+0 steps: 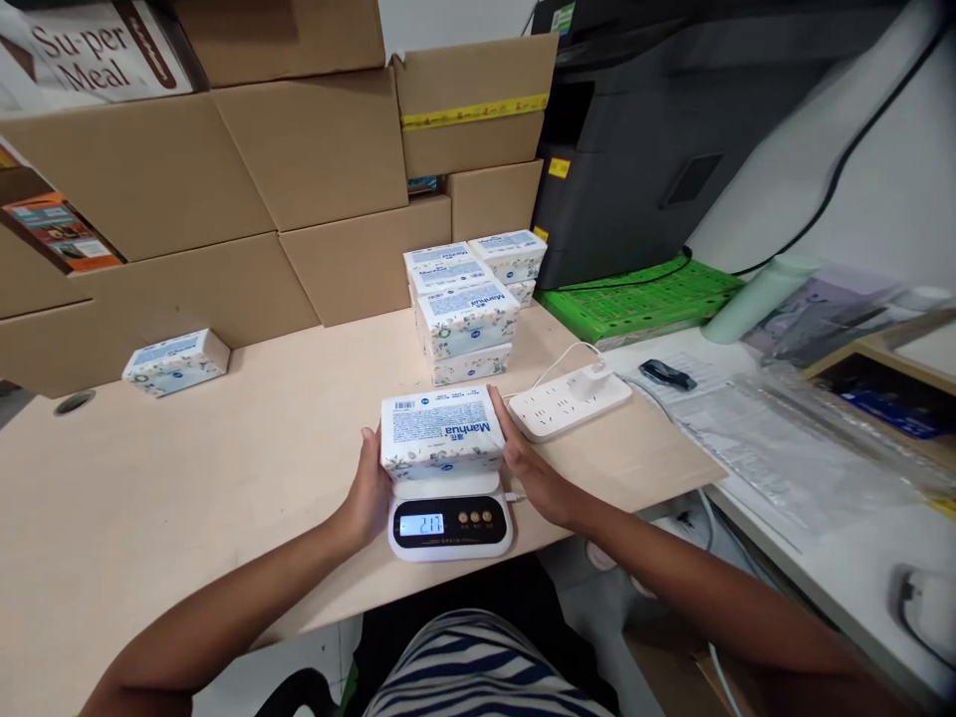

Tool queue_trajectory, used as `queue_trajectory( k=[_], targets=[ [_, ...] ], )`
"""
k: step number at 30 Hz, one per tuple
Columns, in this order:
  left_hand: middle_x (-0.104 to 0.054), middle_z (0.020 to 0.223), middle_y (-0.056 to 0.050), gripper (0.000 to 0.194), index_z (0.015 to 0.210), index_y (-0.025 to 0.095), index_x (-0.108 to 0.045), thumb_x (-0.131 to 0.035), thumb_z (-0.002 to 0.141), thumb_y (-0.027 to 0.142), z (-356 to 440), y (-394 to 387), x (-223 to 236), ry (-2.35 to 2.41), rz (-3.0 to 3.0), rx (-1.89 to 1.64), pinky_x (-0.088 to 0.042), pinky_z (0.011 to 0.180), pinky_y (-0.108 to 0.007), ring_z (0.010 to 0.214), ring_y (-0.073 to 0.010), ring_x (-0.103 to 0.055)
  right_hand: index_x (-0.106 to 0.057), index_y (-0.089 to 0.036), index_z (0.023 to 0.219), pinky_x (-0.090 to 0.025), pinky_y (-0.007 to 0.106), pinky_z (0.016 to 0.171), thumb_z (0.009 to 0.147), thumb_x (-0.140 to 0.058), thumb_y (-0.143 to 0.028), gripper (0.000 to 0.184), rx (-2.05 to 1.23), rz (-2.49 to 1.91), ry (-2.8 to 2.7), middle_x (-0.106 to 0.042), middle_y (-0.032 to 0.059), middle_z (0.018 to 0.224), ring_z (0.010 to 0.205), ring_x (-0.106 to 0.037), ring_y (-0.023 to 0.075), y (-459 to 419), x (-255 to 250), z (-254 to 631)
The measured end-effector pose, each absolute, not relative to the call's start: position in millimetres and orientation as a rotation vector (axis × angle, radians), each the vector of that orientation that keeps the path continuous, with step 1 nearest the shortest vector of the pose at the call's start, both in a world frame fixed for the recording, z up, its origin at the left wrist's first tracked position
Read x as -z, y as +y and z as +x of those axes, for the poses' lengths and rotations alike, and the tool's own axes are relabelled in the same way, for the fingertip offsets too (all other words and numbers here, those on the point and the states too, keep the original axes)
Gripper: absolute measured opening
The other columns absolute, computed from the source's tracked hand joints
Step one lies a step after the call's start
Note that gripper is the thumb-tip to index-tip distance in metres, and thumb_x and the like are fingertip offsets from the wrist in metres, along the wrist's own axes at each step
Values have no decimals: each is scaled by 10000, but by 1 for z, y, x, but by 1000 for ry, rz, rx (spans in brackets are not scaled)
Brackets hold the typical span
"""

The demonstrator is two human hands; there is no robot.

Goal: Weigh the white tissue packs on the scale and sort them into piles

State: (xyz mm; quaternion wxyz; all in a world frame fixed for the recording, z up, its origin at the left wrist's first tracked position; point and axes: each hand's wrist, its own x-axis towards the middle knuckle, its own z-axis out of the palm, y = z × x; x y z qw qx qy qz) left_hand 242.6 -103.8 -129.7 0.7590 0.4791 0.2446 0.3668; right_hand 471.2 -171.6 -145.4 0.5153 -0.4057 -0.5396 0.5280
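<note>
A white tissue pack [440, 430] with blue print lies on a small white digital scale [449, 520] near the front edge of the wooden table [186, 478]. The scale's lit display shows digits. My left hand [369, 488] presses against the pack's left side and my right hand [532, 466] against its right side, so both hands grip it. A stack of several similar tissue packs [467, 304] stands just behind the scale. One more pack [176, 360] lies alone at the far left.
Cardboard boxes [224, 179] line the back of the table. A white power strip [569, 400] with a cable lies right of the scale. A green crate [638, 297] and a dark printer [672, 129] stand at the right, beside plastic sleeves [777, 438].
</note>
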Motion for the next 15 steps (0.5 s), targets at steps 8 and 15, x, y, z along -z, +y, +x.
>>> queue_trajectory(
  k=[8,15],
  targets=[
    [-400,1840,-99,1193,1829,374,-57,-456,900,1007,231,-84,152,670,1097,-895,-349,1375,-646,1700,-395,-390,-26,-414,1825,-66,473,1462,933,-325,-1011,1114,-1106,-1067,-978,17,-97,1910,1786,0,188,-163,177,469],
    [-166,1914,-92,1234,1830,262,59,-377,940,996,226,-73,161,718,1156,-951,-189,1452,-560,1787,-353,-108,-80,-405,1830,-134,479,1460,905,-293,-1031,1137,-957,-1134,-769,-59,-72,1921,1787,-55,183,-165,168,471]
  ],
)
